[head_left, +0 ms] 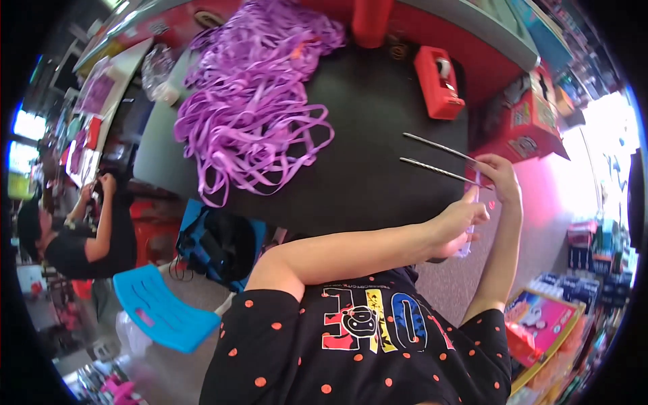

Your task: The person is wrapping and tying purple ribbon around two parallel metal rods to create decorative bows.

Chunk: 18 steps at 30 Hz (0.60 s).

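Note:
Two thin metal rods [439, 168] lie side by side, reaching from over the dark table to beyond its right edge; the lower one looks twisted. My right hand [501, 177] is closed at their right-hand ends, fingertips pinching a pale purple ribbon [478, 178] there. Just below, my left hand [460, 226] has its index finger raised toward the rods. Its other fingers curl around more of the ribbon, partly hidden by the hand. A large tangled heap of purple ribbon [253, 101] covers the table's left and far part.
The dark table [364, 196] stands before me. On it are a red tape dispenser [439, 82] and a red cylinder [371, 23]. A clear bottle [158, 73] is at the left. Below sit a blue stool [167, 308] and a black bag [223, 243]. Another person [77, 236] works at left.

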### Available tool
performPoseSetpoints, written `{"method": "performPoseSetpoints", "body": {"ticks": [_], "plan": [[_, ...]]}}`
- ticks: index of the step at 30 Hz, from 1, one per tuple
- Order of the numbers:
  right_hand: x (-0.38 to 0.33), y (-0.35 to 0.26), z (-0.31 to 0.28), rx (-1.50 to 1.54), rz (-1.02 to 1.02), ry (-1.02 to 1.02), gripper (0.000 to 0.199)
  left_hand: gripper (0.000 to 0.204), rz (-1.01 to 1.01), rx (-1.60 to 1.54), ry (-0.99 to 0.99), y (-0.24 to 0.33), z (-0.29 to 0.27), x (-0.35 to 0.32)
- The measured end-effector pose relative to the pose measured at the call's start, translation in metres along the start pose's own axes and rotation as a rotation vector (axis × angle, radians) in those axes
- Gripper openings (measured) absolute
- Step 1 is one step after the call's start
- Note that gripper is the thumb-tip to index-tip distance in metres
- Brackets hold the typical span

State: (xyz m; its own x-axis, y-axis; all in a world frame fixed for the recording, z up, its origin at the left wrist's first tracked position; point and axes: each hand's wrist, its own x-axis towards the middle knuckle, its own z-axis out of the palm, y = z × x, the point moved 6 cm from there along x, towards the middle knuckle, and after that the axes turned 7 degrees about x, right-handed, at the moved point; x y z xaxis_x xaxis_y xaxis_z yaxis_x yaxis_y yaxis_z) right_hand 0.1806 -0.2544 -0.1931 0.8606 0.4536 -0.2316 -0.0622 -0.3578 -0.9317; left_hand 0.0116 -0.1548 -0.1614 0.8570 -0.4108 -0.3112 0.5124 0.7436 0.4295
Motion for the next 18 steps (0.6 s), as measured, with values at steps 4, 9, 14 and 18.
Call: {"method": "performPoseSetpoints", "body": {"ticks": [4,9,14,18], "plan": [[0.004,0.006,-0.022,0.010,0.110,-0.053,0.025,0.055,0.176,0.229,-0.250,0.061,-0.023,-0.084],[-0.018,0.065,-0.079,0.019,0.160,0.174,0.028,0.018,0.623,1.092,0.534,0.144,-0.086,-0.199],[-0.036,0.151,-0.072,-0.225,0.275,0.327,0.050,0.009,0.889,1.652,1.144,0.190,-0.126,-0.254],[-0.082,0.194,-0.028,0.355,0.331,0.377,0.052,0.011,0.853,1.784,1.180,0.201,-0.134,-0.242]]}}
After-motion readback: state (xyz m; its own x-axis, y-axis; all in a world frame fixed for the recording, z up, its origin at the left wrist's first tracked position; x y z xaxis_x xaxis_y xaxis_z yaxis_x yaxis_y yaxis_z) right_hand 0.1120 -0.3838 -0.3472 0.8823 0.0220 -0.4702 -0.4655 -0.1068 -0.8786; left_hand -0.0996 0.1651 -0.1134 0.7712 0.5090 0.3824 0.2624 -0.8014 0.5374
